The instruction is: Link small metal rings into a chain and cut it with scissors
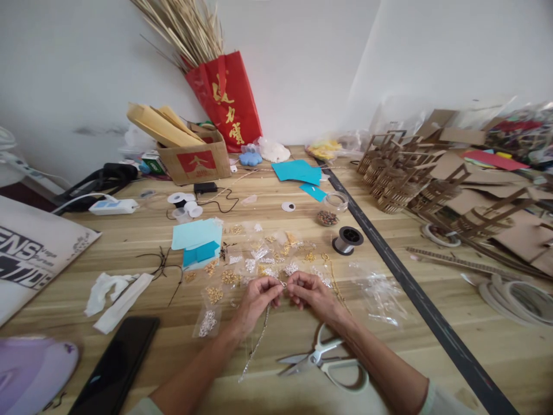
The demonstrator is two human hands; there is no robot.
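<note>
A silver chain point(259, 340) is pinched at its top end between both hands, left hand point(254, 300) and right hand point(311, 293) meeting fingertip to fingertip. From that grip the chain trails down toward the table edge, left of the scissors point(322, 360). Bare wood is left around the chain.

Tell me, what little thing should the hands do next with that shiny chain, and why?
Probably keep the pinch and nudge the tiny piece onto the chain's end. The left hand and right hand meet fingertip to fingertip over a small part too tiny to identify, and the silver chain hangs down from the left hand. The scissors lie untouched near the right forearm, so cutting seems unneeded yet.
</note>
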